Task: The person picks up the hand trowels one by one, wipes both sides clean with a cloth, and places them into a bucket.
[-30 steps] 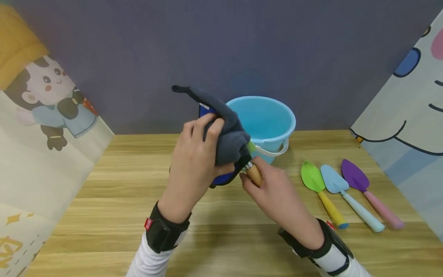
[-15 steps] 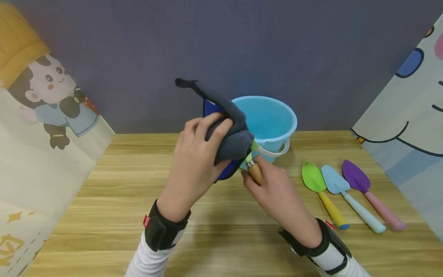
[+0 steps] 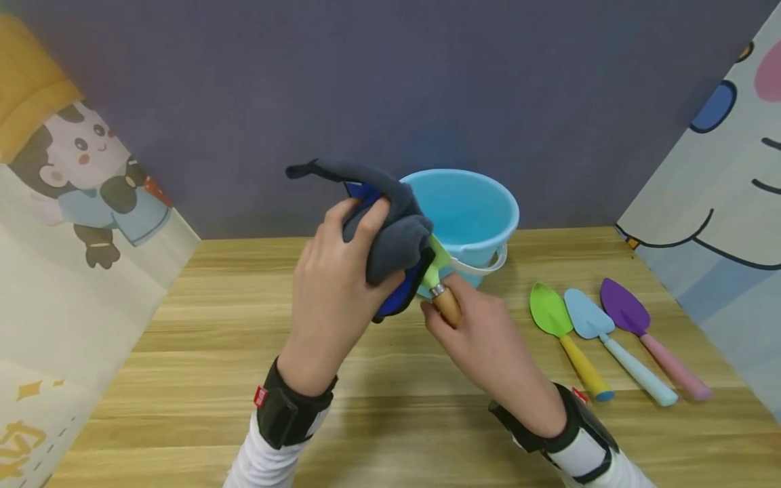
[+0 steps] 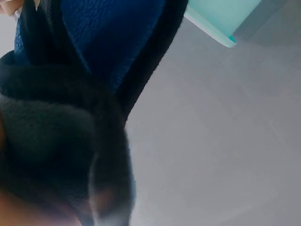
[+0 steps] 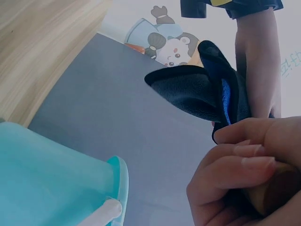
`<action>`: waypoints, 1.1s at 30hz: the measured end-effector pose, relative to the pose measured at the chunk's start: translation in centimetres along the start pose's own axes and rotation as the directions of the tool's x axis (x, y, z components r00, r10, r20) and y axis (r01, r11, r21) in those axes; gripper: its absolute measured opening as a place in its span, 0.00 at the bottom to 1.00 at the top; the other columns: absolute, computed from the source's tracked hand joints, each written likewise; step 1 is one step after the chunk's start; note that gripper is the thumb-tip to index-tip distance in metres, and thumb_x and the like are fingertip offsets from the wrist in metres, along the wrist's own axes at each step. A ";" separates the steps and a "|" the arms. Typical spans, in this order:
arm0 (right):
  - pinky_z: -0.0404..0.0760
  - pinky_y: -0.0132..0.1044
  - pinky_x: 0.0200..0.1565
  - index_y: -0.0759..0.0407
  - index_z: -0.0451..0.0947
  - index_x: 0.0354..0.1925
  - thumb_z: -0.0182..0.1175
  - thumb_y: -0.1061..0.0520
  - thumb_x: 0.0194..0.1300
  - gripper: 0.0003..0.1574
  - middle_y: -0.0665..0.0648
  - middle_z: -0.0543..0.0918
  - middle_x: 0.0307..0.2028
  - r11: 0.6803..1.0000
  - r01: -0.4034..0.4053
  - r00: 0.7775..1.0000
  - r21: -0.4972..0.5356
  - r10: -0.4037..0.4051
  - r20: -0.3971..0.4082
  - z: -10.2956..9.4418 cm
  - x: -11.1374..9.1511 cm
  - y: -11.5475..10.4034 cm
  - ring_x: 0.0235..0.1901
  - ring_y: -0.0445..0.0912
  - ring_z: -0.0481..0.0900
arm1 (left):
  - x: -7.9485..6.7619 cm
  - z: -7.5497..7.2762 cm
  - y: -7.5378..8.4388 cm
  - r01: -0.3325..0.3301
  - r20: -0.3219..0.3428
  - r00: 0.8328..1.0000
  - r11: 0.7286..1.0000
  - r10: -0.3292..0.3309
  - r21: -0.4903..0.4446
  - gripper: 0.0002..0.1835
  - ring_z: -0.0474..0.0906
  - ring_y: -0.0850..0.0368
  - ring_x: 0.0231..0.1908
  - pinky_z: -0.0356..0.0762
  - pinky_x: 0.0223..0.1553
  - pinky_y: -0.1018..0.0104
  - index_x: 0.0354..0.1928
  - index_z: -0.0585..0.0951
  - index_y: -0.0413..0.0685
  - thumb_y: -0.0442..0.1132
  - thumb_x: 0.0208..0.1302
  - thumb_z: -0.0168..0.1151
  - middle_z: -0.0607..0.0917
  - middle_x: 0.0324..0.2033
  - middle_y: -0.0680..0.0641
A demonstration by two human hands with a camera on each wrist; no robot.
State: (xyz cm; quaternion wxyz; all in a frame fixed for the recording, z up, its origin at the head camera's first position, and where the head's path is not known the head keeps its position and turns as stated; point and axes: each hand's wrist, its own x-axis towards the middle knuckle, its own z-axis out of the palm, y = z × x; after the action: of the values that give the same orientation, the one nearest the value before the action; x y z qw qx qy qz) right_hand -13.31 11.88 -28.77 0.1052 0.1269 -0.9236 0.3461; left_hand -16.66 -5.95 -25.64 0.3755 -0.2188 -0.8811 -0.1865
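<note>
My left hand (image 3: 332, 285) is gripping a grey-blue cloth (image 3: 398, 245), my right hand (image 3: 486, 337) is holding a wooden-handled trowel (image 3: 446, 304).

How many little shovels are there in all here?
4. One shovel is held in the right hand, its blade partly hidden by the cloth. Three lie on the table, right of the bucket: green one, light blue one, purple one. More could hide deep inside the bucket.

Both hands (image 3: 332, 285) (image 3: 488, 332) curled, close together

Dark grey-blue back wall (image 3: 390, 88), pale cartoon-printed side panels (image 3: 726, 210), wood-grain tabletop (image 3: 207, 366)
</note>
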 end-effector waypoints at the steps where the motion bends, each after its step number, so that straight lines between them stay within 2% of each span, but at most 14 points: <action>1: 0.68 0.33 0.17 0.57 0.72 0.36 0.59 0.56 0.64 0.06 0.55 0.71 0.17 1.000 -0.003 1.000 0.004 0.003 0.004 0.0 0.0 0.0 0.13 0.42 0.66 | 0.0 0.0 0.0 -0.003 0.009 1.000 1.000 0.003 0.012 0.43 0.79 0.37 0.50 0.83 0.42 0.41 0.64 0.66 0.58 0.52 0.45 0.76 0.76 0.57 0.31; 7: 0.67 0.33 0.16 0.57 0.72 0.34 0.59 0.56 0.64 0.07 0.55 0.70 0.17 1.000 0.001 1.000 0.012 -0.001 0.000 0.0 -0.1 0.0 0.13 0.41 0.65 | 0.0 0.0 0.1 -0.022 0.023 1.000 0.999 0.021 0.043 0.49 0.78 0.37 0.50 0.83 0.41 0.42 0.65 0.63 0.55 0.55 0.41 0.77 0.76 0.57 0.30; 15: 0.69 0.33 0.16 0.54 0.73 0.38 0.59 0.53 0.65 0.07 0.54 0.73 0.18 1.000 0.025 1.000 0.000 -0.025 -0.012 0.0 -0.2 -0.2 0.14 0.41 0.67 | 0.0 -0.1 0.0 0.026 -0.086 0.996 1.000 -0.026 0.001 0.43 0.82 0.38 0.41 0.85 0.40 0.42 0.64 0.66 0.52 0.52 0.45 0.75 0.78 0.52 0.32; 20: 0.69 0.33 0.16 0.54 0.73 0.39 0.60 0.53 0.64 0.08 0.54 0.73 0.18 0.999 0.039 0.999 -0.003 -0.039 -0.028 0.1 -0.2 -0.4 0.14 0.41 0.68 | 0.0 -0.3 -0.4 0.042 -0.146 0.988 0.999 -0.043 -0.009 0.40 0.83 0.39 0.40 0.85 0.38 0.42 0.63 0.68 0.49 0.50 0.47 0.74 0.79 0.50 0.32; 27: 0.69 0.32 0.15 0.54 0.72 0.36 0.58 0.52 0.66 0.08 0.54 0.72 0.18 0.998 0.027 1.000 0.051 -0.027 -0.007 -0.3 -0.1 -0.1 0.14 0.41 0.68 | 0.2 -0.8 -0.9 0.065 -0.234 0.969 0.997 -0.073 -0.042 0.38 0.83 0.38 0.40 0.85 0.38 0.41 0.61 0.70 0.44 0.45 0.47 0.74 0.80 0.47 0.32; 33: 0.67 0.31 0.15 0.55 0.71 0.35 0.59 0.53 0.66 0.09 0.54 0.69 0.17 0.998 0.048 0.998 0.042 -0.047 -0.038 -0.6 0.1 0.2 0.13 0.41 0.67 | 0.4 -1.3 -1.1 0.089 -0.280 0.955 0.994 -0.103 -0.063 0.37 0.82 0.37 0.36 0.84 0.35 0.39 0.61 0.71 0.44 0.43 0.47 0.72 0.80 0.46 0.31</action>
State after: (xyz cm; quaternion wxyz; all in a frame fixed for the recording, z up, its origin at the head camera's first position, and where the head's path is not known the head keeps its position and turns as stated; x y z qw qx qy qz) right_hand -13.38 12.41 -28.41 0.1277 0.1447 -0.9105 0.3656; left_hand -16.78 -7.42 -24.69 0.4824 -0.1561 -0.8232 -0.2556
